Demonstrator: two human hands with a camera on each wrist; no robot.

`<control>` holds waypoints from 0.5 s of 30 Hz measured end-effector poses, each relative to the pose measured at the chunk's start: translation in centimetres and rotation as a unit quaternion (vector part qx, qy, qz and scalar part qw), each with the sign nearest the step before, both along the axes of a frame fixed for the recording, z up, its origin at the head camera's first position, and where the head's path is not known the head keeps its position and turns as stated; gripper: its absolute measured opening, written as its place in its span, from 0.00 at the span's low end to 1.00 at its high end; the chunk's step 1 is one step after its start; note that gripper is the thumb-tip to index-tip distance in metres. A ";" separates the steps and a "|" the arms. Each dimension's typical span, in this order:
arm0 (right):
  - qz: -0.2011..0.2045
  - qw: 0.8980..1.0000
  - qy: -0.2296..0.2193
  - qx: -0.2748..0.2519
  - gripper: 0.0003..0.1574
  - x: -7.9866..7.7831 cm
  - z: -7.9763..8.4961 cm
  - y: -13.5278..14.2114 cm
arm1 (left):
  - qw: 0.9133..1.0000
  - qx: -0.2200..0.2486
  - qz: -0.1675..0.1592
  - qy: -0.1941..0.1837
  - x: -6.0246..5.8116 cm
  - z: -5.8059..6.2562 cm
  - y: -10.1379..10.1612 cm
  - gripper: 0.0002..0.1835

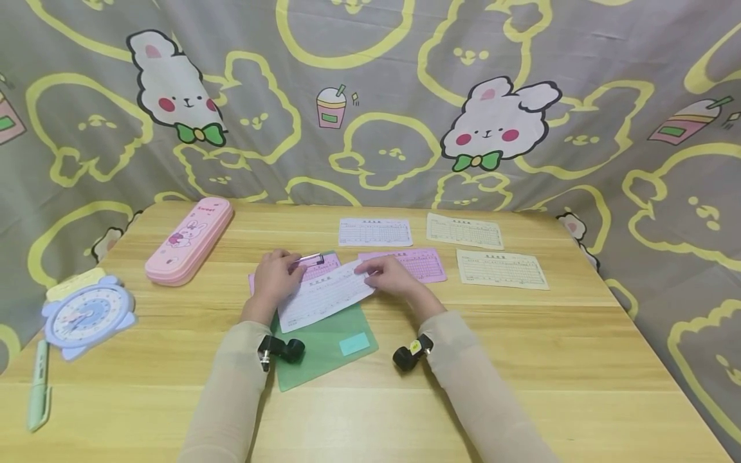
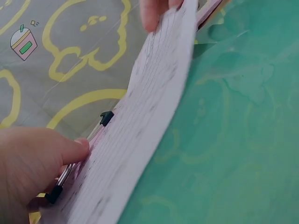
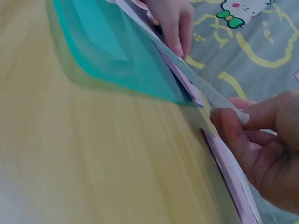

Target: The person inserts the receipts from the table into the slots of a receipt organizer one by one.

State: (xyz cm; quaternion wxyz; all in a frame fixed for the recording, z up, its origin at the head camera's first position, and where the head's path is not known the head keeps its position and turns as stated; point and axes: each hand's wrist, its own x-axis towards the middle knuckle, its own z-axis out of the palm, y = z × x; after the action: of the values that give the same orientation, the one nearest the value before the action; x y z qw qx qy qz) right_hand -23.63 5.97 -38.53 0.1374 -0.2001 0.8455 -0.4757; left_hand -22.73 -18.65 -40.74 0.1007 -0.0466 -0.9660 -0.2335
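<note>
A green clipboard (image 1: 312, 350) with a pale blue label lies on the table, its metal clip (image 1: 311, 260) at the far end. My left hand (image 1: 274, 281) grips it there, the thumb across the clip in the left wrist view. Its other fingers are mostly hidden. My right hand (image 1: 390, 276) pinches the right end of a white printed slip (image 1: 327, 297) between thumb and fingers. This slip slants over the board, its far left part near the left hand. Beneath it, a purple slip (image 1: 317, 271) shows by the clip.
Another purple slip (image 1: 425, 265) lies behind the right hand. Farther back are a white slip (image 1: 375, 232) and two cream slips (image 1: 465, 231). At left are a pink pencil case (image 1: 190, 241), a blue clock (image 1: 89, 316), a yellow item (image 1: 74, 284) and a green highlighter (image 1: 38, 387).
</note>
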 end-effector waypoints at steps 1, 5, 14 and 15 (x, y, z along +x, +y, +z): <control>-0.005 1.000 -0.002 -0.002 0.16 0.0 -0.1 -0.3 | 1.000 -0.006 -0.001 0.001 0.0 0.0 0.0 0.20; -0.031 0.999 -0.010 -0.007 0.14 0.3 -0.2 -1.7 | 1.000 -0.018 -0.004 0.003 0.1 0.2 -0.1 0.20; -0.070 0.996 -0.057 -0.005 0.15 0.3 -0.4 -4.0 | 1.000 -0.018 -0.007 0.004 0.1 0.3 0.0 0.20; -0.073 0.995 -0.062 -0.006 0.15 0.3 -0.4 -4.1 | 1.000 -0.017 -0.006 0.005 0.1 0.3 0.1 0.20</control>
State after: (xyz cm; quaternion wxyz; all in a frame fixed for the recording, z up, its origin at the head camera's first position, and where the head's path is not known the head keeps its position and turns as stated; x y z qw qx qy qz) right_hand -23.38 1.85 -38.93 0.1534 -0.1087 0.8449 -0.5008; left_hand -22.60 -18.59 -40.41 0.1030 -0.0553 -0.9690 -0.2176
